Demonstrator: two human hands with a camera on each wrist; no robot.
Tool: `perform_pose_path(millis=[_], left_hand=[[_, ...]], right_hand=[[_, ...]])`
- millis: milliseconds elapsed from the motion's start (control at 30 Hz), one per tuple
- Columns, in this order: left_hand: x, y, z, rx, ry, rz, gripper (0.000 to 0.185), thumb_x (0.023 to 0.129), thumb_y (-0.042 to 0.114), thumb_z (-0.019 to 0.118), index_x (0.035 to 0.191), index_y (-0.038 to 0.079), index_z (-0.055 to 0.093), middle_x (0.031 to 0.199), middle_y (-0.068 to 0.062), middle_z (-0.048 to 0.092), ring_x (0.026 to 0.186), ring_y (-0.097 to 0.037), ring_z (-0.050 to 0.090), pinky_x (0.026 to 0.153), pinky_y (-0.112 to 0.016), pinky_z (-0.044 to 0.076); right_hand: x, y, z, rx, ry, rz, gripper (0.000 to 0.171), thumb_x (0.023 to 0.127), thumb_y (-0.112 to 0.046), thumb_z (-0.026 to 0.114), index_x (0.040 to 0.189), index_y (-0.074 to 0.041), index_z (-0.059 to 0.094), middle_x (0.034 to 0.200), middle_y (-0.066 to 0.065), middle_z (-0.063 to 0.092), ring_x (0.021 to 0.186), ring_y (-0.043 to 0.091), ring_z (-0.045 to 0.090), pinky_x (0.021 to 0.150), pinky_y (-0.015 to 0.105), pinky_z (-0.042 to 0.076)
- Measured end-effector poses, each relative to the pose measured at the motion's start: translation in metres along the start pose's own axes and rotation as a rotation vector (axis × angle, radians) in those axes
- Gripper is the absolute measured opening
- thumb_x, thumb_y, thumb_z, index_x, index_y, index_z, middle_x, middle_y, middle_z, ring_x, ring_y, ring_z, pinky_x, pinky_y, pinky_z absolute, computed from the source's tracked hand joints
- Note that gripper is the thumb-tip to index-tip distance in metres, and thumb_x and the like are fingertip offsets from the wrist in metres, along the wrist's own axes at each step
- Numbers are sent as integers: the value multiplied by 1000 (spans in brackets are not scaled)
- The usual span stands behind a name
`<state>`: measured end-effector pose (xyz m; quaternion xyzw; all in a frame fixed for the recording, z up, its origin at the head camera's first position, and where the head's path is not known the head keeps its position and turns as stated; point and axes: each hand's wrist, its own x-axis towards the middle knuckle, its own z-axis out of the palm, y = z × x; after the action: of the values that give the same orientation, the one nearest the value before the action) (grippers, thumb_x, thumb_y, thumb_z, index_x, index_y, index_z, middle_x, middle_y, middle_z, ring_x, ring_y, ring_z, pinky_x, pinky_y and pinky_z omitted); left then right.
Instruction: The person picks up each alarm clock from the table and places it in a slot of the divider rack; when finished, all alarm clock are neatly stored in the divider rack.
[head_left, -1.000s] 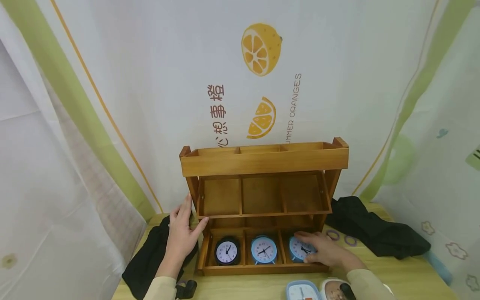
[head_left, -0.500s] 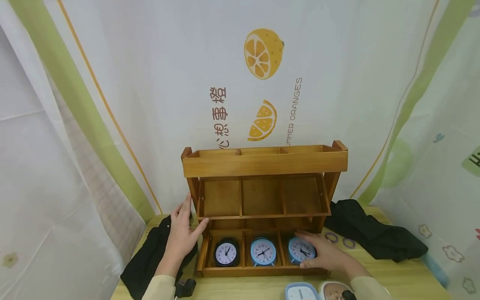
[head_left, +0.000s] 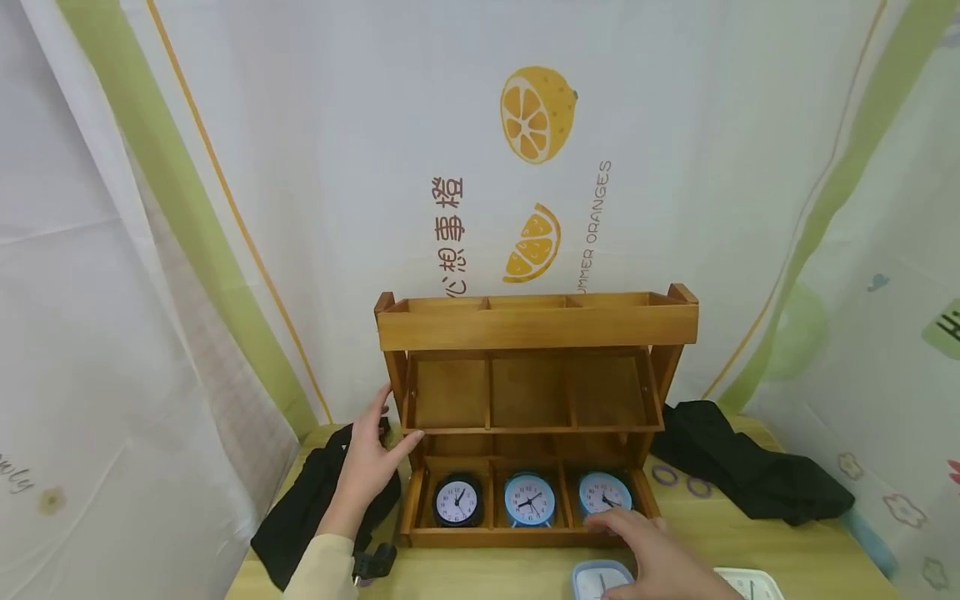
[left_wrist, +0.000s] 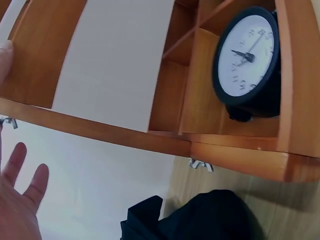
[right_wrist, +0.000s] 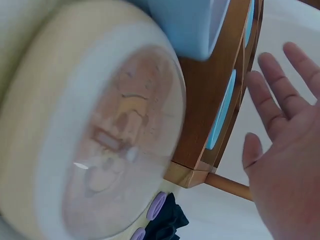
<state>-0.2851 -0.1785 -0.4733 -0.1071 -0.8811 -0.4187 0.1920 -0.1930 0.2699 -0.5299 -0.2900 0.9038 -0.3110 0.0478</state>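
Head view shows a wooden shelf rack standing on a table, with three small clocks in its bottom row: a black clock in the left compartment, a blue clock in the middle and another blue clock on the right. The left hand rests flat against the rack's left side, fingers straight, thumb touching the middle shelf's front edge. The right hand hovers just before the bottom rail, below the right clock, fingers spread and relaxed (the right wrist view shows an empty palm). Black cloth lies on both sides of the rack.
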Motion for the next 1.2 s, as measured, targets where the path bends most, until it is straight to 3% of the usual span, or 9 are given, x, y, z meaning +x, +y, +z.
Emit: perform_pose_path(millis=[67,233,300,533,733,967,1200], left_hand=[[3,1,-2,-32,6,-28,96,92,38,82,167,19,26,163,-15,39,140,-40,43,109,-64,42],[5,0,-3,-25,5,-35,95,89,37,85,165,16,31,163,-14,40,144,-40,37,110,-63,41],[5,-1,-3,-14,11,-27,93,89,38,85,163,15,34,164,-12,40,146,-40,34,110,-63,41],[6,-4,0,12,33,11,90,89,40,85,162,14,38,165,-11,38,147,-42,31,110,-68,37],[4,-9,-3,53,33,84,87,92,34,82,162,9,37,168,-12,35,145,-45,31,108,-73,35],[3,-11,-1,23,21,104,87,93,31,81,162,7,35,168,-13,34,144,-45,31,108,-71,37],[2,-9,0,-29,-4,80,92,95,28,80,166,14,23,157,-21,40,136,-39,38,102,-62,45]], right_hand=[[-2,-1,3,-15,-30,2,71,84,-52,85,144,-26,58,137,-10,62,124,17,57,83,50,38],[-9,-2,14,-19,-150,125,64,90,-54,77,145,-26,60,140,-4,61,127,33,56,87,78,39],[-11,-1,17,-25,-181,173,59,93,-54,74,144,-25,62,138,-2,62,125,36,56,87,81,36],[-11,2,20,-94,-219,225,74,82,-63,80,143,-24,63,136,-1,62,121,31,56,90,70,41],[-11,6,24,-138,-198,181,80,81,-70,77,144,-23,62,135,-1,63,120,30,57,90,66,44],[-9,9,26,-116,-230,231,76,81,-67,79,143,-26,63,135,-4,62,119,23,55,94,63,45],[-6,3,23,-105,-162,116,81,79,-66,82,146,-27,61,140,-2,60,121,24,53,91,60,48]])
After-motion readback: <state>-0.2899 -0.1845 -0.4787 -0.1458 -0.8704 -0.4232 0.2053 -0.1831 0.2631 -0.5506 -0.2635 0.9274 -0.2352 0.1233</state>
